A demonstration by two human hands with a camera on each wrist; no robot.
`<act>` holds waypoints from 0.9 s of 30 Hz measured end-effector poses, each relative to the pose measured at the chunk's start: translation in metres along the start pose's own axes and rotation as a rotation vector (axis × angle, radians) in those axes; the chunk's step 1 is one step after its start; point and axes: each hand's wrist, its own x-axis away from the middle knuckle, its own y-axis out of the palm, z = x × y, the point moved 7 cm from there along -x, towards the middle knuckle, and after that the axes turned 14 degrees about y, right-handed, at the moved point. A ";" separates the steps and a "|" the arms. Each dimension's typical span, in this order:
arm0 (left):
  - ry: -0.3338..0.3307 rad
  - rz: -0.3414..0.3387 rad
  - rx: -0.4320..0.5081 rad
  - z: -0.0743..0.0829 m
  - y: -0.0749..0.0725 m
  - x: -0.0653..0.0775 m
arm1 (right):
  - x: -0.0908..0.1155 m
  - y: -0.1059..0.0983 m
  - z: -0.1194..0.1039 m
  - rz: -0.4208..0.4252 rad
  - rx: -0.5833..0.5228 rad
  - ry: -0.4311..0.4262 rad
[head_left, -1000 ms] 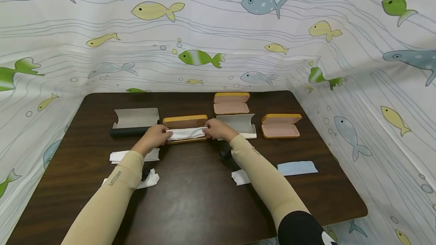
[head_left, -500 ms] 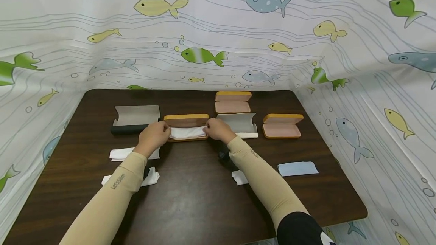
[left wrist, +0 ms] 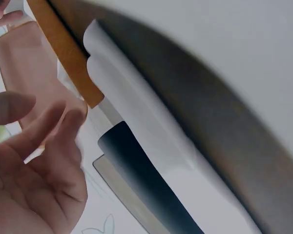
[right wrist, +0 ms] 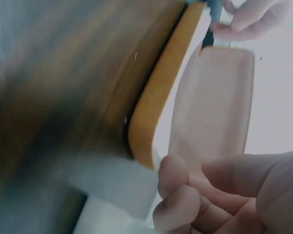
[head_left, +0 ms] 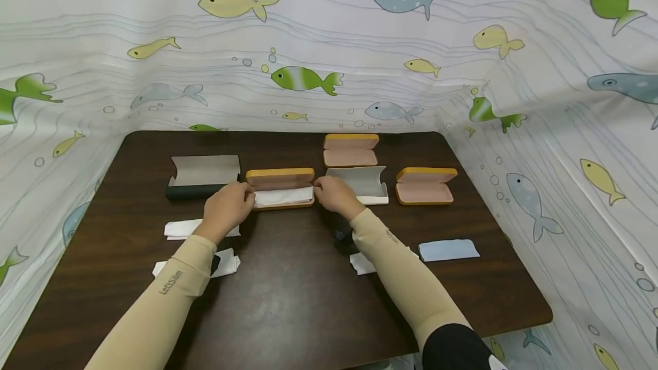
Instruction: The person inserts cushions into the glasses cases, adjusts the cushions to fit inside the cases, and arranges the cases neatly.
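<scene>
A yellow-orange glasses case (head_left: 280,173) with pink lining stands with its lid up at the table's middle. In its base lies a folded white cloth (head_left: 284,196), spread almost end to end. My left hand (head_left: 228,208) is at the case's left end; in the left wrist view its thumb and fingers are apart beside the raised pink lid (left wrist: 34,68), with nothing between them. At the other end is my right hand (head_left: 336,194). The right wrist view shows its fingertips right at the case's corner, bent loosely, thumb apart from them.
A dark green case (head_left: 197,192) stands to the left, a white case (head_left: 374,200) to the right. Two more orange cases (head_left: 351,157) (head_left: 425,192) are beyond. White cloths (head_left: 177,229) (head_left: 362,265) and a blue cloth (head_left: 448,250) lie nearer. A fish-print curtain (head_left: 308,27) surrounds the table.
The white cloth, pinched at both ends a second ago, has gone down into the orange case. Both hands have let go of it and moved slightly outward.
</scene>
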 end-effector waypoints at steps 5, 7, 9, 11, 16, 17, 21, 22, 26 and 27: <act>0.097 -0.008 -0.091 0.007 0.002 0.001 | 0.011 0.007 -0.009 -0.039 0.052 -0.061; 0.117 -0.033 -0.120 0.009 0.006 0.002 | 0.013 0.012 -0.010 -0.051 0.092 -0.065; 0.141 -0.067 -0.156 0.011 0.010 0.003 | 0.014 0.017 -0.011 -0.060 0.139 -0.075; 0.163 -0.108 -0.194 0.011 0.014 0.006 | 0.014 0.024 -0.013 -0.080 0.176 -0.091; 0.195 -0.209 -0.246 0.014 0.022 0.011 | 0.011 0.034 -0.011 -0.108 0.208 -0.114; 0.192 -0.228 -0.244 0.014 0.022 0.012 | 0.010 0.034 -0.011 -0.105 0.210 -0.114; 0.172 -0.297 -0.231 0.013 0.025 0.016 | 0.010 0.036 -0.008 -0.141 0.190 -0.106; 0.168 -0.311 -0.226 0.013 0.025 0.016 | 0.010 0.036 -0.007 -0.148 0.183 -0.104; 0.166 -0.345 -0.196 0.012 0.027 0.018 | 0.013 0.034 -0.005 -0.186 0.139 -0.098; 0.169 -0.346 -0.182 0.012 0.027 0.019 | 0.013 0.032 -0.005 -0.185 0.129 -0.100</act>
